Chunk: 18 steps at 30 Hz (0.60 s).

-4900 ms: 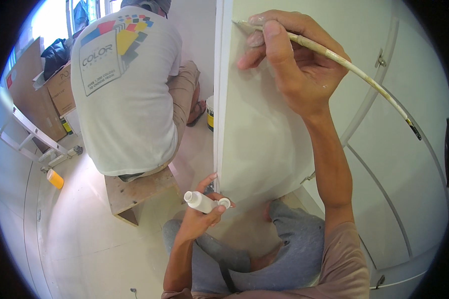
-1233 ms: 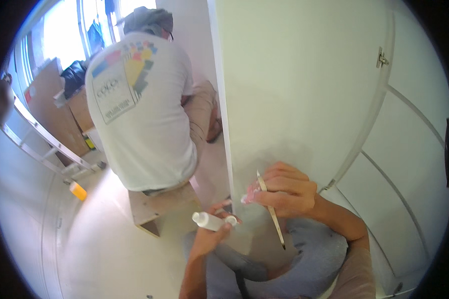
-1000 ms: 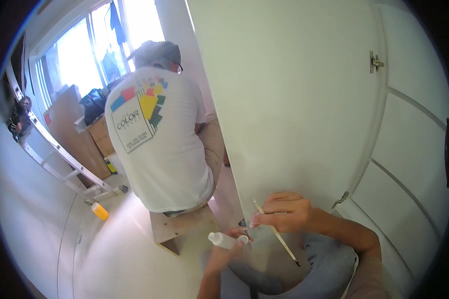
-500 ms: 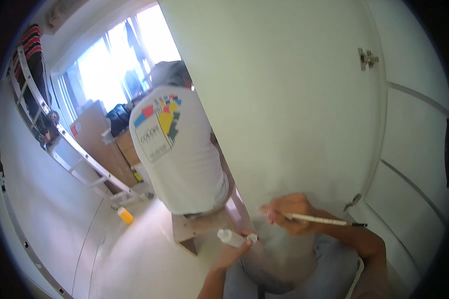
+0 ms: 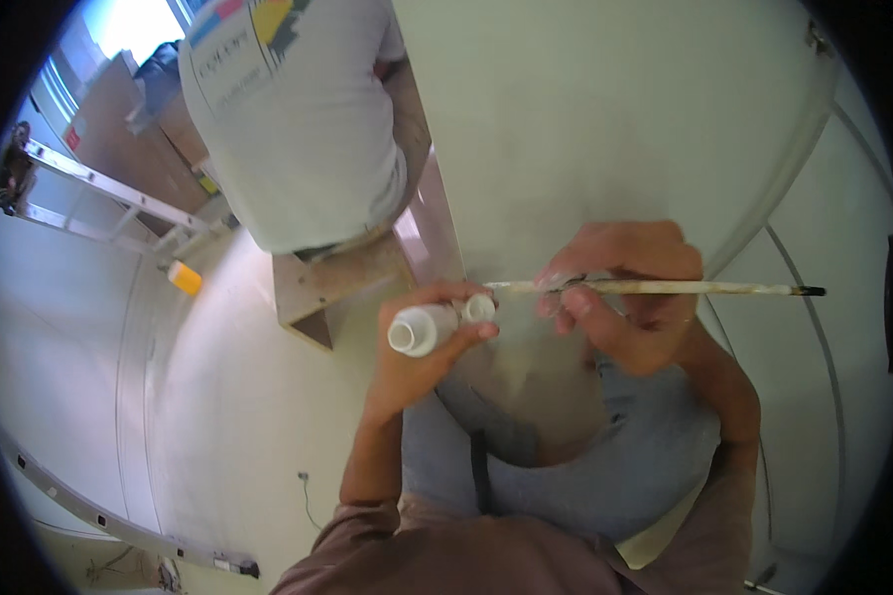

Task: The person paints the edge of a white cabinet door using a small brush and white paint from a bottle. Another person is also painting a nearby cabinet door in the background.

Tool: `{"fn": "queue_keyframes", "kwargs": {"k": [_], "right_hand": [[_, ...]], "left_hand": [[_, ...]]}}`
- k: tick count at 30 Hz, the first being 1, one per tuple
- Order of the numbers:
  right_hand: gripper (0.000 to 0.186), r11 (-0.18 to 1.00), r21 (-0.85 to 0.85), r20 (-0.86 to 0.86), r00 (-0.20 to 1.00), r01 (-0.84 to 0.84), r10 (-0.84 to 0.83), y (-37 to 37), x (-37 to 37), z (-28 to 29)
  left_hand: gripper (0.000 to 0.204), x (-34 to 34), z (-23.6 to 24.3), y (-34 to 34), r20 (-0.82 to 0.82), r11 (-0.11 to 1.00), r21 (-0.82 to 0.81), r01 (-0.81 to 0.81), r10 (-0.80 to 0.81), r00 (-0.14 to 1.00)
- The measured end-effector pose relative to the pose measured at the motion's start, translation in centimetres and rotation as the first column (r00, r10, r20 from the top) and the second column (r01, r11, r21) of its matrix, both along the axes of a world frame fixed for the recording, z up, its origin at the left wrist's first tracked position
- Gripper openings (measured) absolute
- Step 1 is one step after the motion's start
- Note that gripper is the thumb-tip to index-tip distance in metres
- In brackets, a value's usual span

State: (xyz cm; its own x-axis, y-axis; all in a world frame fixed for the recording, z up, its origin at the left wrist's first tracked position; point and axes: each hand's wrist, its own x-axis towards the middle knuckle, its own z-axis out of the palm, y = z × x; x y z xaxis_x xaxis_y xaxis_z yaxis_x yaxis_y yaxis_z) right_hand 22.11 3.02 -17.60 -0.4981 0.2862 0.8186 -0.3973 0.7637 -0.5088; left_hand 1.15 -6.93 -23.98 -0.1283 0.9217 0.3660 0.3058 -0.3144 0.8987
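Observation:
My left hand [image 5: 414,359] grips a small white plastic bottle [image 5: 422,328] with its open mouth turned toward me and a white cap beside it. My right hand [image 5: 620,293] pinches a thin paint-smeared brush [image 5: 685,288] that lies level, its dark handle end pointing right and its tip next to the bottle. Both hands hover low in front of a white door panel [image 5: 585,129], above my grey-trousered knees.
Another person in a white printed shirt [image 5: 293,109] sits on a low wooden stool [image 5: 332,283] at the panel's left edge. An aluminium ladder [image 5: 109,193], cardboard boxes and a small yellow can [image 5: 184,279] stand left. White cupboard doors [image 5: 843,297] rise at right.
My view has dropped back down toward the hands. The brush has swung level and its tip now meets the bottle, which my left hand has raised nearer the right hand.

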Motion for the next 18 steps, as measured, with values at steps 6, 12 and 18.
{"fn": "queue_keyframes", "kwargs": {"k": [6, 12, 18], "right_hand": [[0.018, 0.977, 0.195, 0.131, 0.985, 0.083, -0.110, 0.2, -0.1, 0.3], [0.019, 0.950, 0.289, 0.143, 0.975, 0.121, -0.168, 0.3, -0.7, 0.6], [0.022, 0.944, 0.317, 0.228, 0.958, 0.094, -0.172, 0.3, -1.1, 0.6]], "left_hand": [[0.037, -0.6, -0.2, 1.2, -0.067, 0.970, 0.237, 0.057, -0.042, 0.997], [0.049, -0.9, 0.0, 1.2, -0.086, 0.943, 0.327, 0.065, -0.039, 0.996], [0.052, -0.8, 0.3, 1.2, -0.125, 0.941, 0.336, 0.043, 0.000, 0.992]]}}
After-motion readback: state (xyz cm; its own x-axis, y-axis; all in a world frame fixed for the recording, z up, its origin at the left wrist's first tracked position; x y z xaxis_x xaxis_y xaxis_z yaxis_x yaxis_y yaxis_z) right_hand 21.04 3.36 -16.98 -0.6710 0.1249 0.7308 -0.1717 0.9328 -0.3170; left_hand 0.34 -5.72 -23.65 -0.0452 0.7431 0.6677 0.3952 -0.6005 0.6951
